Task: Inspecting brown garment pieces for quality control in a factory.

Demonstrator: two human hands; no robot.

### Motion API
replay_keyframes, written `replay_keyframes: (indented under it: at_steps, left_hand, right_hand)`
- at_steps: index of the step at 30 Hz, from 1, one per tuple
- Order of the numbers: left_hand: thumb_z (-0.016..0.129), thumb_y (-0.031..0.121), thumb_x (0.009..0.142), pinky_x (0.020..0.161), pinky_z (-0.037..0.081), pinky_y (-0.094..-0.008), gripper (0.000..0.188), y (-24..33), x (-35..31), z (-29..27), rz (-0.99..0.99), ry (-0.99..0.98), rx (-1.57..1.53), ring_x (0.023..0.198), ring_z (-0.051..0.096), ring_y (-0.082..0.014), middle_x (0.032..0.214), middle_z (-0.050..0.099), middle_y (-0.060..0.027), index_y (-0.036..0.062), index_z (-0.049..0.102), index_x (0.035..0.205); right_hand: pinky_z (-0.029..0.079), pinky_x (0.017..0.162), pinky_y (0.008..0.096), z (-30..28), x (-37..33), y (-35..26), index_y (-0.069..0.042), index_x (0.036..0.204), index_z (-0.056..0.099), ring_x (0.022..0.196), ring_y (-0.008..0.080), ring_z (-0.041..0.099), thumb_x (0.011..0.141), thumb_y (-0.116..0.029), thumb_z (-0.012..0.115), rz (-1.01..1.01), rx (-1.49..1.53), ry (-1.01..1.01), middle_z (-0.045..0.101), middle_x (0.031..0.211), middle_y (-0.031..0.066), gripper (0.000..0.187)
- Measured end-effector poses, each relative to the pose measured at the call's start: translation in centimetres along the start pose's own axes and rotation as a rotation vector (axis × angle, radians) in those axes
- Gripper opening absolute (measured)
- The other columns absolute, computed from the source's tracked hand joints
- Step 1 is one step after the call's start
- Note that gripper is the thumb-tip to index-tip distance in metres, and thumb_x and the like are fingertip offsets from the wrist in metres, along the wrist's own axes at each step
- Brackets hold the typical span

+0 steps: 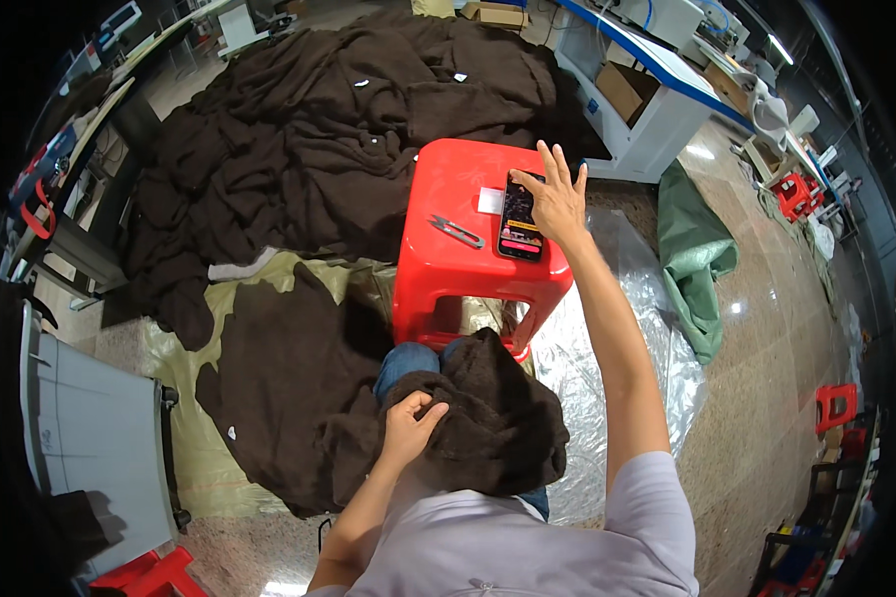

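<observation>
Dark brown fleecy cloth [503, 423] lies bunched across my lap. My left hand [411, 426] has its fingers closed on a fold of it. Farther forward stands a red plastic stool [443, 169] with a smartphone [520, 227] lying on top, its screen lit. Over the phone's upper right part is my right hand [560, 204], fingers stretched out and apart, one digit at the screen. Left of the phone lie thread snips [456, 231] and a small white slip [490, 201], partly beside the phone's edge. Nothing is gripped in the right hand.
A large heap of brown cloth [299, 109] with small white tags spreads beyond the stool. Clear plastic sheeting [617, 338] and a green sheet [689, 264] lie to the right. A grey wheeled bin [95, 428] stands at left, a blue-edged worktable [657, 60] at far right.
</observation>
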State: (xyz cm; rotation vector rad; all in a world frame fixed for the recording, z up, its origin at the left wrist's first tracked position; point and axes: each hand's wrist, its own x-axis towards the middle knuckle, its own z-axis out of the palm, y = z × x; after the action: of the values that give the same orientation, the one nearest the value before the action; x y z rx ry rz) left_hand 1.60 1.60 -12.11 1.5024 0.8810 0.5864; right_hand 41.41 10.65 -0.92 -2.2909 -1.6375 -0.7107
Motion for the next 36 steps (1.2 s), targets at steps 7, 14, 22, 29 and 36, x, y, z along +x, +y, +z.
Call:
replay_keyframes:
  at_steps: [7, 14, 22, 29, 36]
  left_hand:
    - [0.076, 0.016, 0.085, 0.054, 0.036, -0.0238, 0.025, -0.6, 0.3, 0.0, 0.019, 0.013, -0.035, 0.059, 0.039, -0.0049, 0.062, 0.047, 0.001, -0.0012, 0.058, 0.079]
    - [0.076, 0.015, 0.085, 0.054, 0.036, -0.0239, 0.026, -0.6, 0.2, -0.1, 0.032, 0.02, -0.028, 0.059, 0.039, -0.0051, 0.062, 0.047, 0.0015, -0.001, 0.057, 0.078]
    - [0.074, 0.014, 0.087, 0.056, 0.037, -0.0232, 0.023, -0.1, 0.2, -0.2, 0.028, -0.004, -0.044, 0.062, 0.041, -0.0042, 0.065, 0.049, 0.002, -0.0007, 0.058, 0.08]
    - [0.074, 0.013, 0.087, 0.054, 0.035, -0.0228, 0.023, -0.1, 0.2, -0.1, -0.011, 0.008, -0.027, 0.06, 0.04, -0.0033, 0.064, 0.048, 0.0043, 0.0001, 0.057, 0.079]
    - [0.075, 0.013, 0.086, 0.053, 0.034, -0.0226, 0.023, 0.1, 0.0, -0.2, 0.016, 0.025, -0.06, 0.06, 0.038, -0.0029, 0.064, 0.046, 0.0046, 0.0003, 0.057, 0.078]
  right_hand:
    - [0.012, 0.115, 0.0636, -0.2, 0.1, -0.4, -0.034, 0.128, 0.063, 0.15, 0.0276, 0.017, 0.084, -0.002, 0.052, -0.025, -0.06, -0.026, 0.024, 0.16, 0.0054, 0.056]
    - [0.008, 0.115, 0.0648, -1.1, -1.6, -0.1, -0.033, 0.133, 0.059, 0.149, 0.0291, 0.018, 0.088, 0.0, 0.051, 0.105, 0.02, 0.1, 0.024, 0.16, 0.0062, 0.056]
    - [0.007, 0.114, 0.0669, -1.6, -5.1, 0.4, -0.028, 0.129, 0.063, 0.149, 0.03, 0.019, 0.085, 0.002, 0.051, 0.1, 0.053, 0.106, 0.027, 0.158, 0.0078, 0.054]
    - [0.008, 0.114, 0.0664, -1.6, -2.8, -0.7, -0.027, 0.127, 0.063, 0.148, 0.0298, 0.02, 0.083, 0.002, 0.052, 0.02, 0.051, 0.143, 0.027, 0.158, 0.0079, 0.054]
    - [0.009, 0.115, 0.0651, -0.3, -0.3, -1.5, -0.028, 0.125, 0.064, 0.147, 0.0292, 0.022, 0.083, -0.002, 0.051, 0.038, 0.005, 0.068, 0.028, 0.158, 0.0075, 0.051]
